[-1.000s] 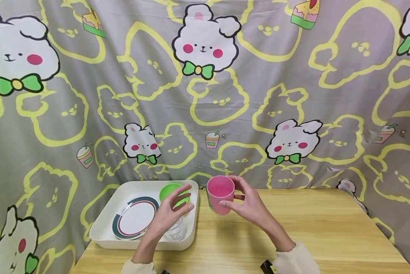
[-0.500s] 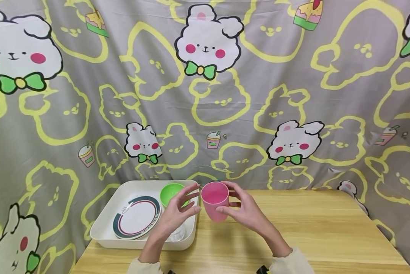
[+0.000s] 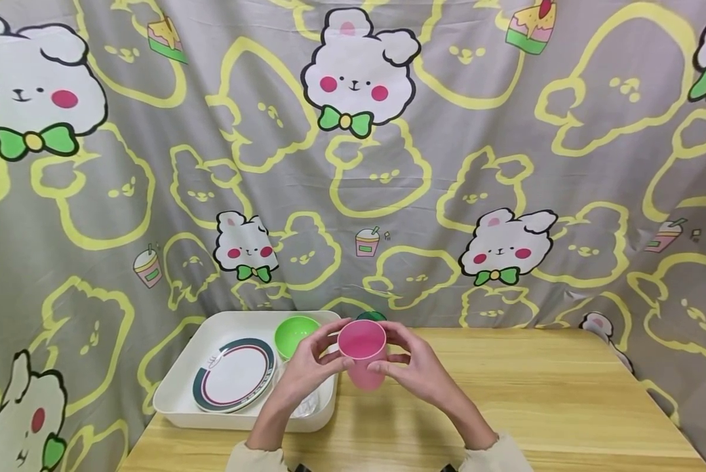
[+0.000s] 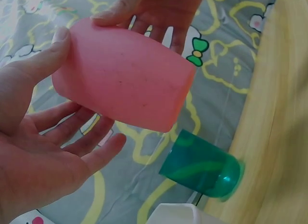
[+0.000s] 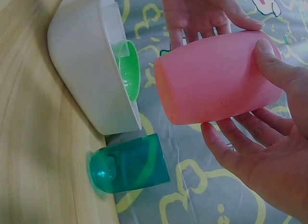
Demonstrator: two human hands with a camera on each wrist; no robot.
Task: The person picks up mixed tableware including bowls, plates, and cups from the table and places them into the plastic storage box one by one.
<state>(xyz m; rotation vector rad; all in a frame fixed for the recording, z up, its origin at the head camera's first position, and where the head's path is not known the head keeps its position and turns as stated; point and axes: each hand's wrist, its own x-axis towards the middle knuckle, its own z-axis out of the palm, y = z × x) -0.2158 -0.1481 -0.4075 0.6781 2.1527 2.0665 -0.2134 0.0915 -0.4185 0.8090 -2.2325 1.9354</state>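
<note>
Held upright above the table, a plain pink cup (image 3: 367, 375) has its open mouth facing up. My left hand (image 3: 313, 359) grips its left side, thumb near the rim in front and fingers behind. On the opposite side my right hand (image 3: 416, 362) holds it the same way. Both wrist views show the cup's smooth pink wall (image 4: 120, 74) between the two hands. Beyond it a translucent teal cup (image 5: 132, 166) stands on the table; the head view shows only its rim (image 3: 372, 316), the rest hidden behind the pink cup.
Left on the wooden table (image 3: 535, 393) sits a white tray (image 3: 211, 419). Inside are a white plate with a dark green band (image 3: 235, 377), a lime-green bowl (image 3: 294, 333) and clear glassware (image 3: 307, 404), partly hidden by my left arm. A patterned curtain (image 3: 388, 164) hangs behind.
The pink cup has come left and nearer to me in my right hand, uncovering the teal cup's rim. My left hand has moved right, from beside the pink cup to gripping it.
</note>
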